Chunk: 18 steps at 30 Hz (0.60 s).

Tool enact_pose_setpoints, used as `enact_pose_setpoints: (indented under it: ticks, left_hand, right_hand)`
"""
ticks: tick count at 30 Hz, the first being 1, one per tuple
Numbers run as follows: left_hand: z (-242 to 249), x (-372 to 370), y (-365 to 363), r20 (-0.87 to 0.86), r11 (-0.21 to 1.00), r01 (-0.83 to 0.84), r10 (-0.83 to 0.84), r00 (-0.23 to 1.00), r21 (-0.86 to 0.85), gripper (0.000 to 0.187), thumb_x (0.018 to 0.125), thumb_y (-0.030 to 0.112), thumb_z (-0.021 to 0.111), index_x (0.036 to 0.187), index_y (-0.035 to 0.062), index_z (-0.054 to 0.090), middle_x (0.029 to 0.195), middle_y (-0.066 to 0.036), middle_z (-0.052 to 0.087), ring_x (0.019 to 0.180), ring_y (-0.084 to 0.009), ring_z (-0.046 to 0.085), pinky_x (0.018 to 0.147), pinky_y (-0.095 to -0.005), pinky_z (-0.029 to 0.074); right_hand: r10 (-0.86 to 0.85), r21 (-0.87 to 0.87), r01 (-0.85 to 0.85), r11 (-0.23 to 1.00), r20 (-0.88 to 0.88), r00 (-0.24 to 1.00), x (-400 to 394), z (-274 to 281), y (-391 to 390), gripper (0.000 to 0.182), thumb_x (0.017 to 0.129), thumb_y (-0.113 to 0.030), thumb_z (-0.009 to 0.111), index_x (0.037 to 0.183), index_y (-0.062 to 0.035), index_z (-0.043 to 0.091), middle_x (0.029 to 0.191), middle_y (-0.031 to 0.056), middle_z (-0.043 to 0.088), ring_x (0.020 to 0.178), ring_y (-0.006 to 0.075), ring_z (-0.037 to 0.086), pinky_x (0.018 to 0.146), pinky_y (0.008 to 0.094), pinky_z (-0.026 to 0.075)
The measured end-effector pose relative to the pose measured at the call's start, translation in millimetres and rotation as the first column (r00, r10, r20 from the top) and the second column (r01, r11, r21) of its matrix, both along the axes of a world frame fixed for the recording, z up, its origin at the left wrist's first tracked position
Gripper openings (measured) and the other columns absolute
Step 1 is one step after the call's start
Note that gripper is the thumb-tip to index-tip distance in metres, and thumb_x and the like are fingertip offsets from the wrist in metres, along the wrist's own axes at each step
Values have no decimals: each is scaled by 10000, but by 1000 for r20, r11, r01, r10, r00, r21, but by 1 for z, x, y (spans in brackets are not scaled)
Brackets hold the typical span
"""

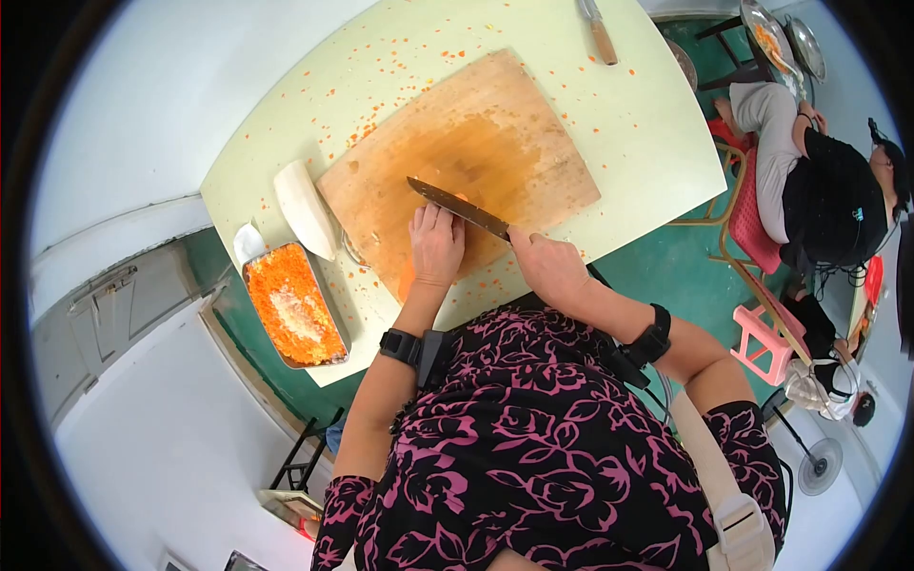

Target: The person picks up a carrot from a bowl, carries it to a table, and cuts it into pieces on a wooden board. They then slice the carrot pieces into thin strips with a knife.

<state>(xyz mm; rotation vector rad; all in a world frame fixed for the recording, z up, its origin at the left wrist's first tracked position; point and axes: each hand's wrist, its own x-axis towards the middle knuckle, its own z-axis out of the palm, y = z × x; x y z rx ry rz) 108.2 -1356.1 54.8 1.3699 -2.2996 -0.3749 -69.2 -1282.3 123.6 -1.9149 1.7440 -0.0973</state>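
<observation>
My right hand (552,271) is closed round the handle of a kitchen knife (457,206), whose dark blade slants across the cutting board (543,171). My left hand (438,246) has its fingertips curled down against the near side of the blade. A bit of orange carrot (462,197) shows just past the blade; what lies beneath my left fingers is mostly hidden. Another orange piece (407,279), partly covered by my left forearm, sits at the board's near edge. Left of the board lies a peeled white radish (305,209).
A metal tray (345,341) of chopped orange and pale bits stands at the table's left corner. A second knife (600,36) lies at the far edge. Orange crumbs dot the pale table (657,143). To the right, a person (838,190) sits near a red chair (752,214).
</observation>
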Motion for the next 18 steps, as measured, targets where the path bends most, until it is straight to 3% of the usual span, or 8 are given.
enact_pose_setpoints:
  ticks: [6,18]
  left_hand:
    - [1,-1,-1,-16,1000,-2,2,1000,-4,175,749,75,647,915,33,609,875,-91,560,827,-275,516,714,-376,405]
    - [0,-2,2,-5,1000,-18,18,1000,-19,150,748,79,644,882,29,596,899,-108,553,847,-282,517,732,-377,404]
  right_hand:
    - [-3,-19,4,1000,18,1000,1,-13,-1,114,859,-106,487,955,-52,460,623,113,584,563,308,612,491,407,484]
    - [-11,19,11,1000,16,1000,2,-14,-7,82,860,-114,470,896,-41,470,629,150,608,577,320,626,497,413,488]
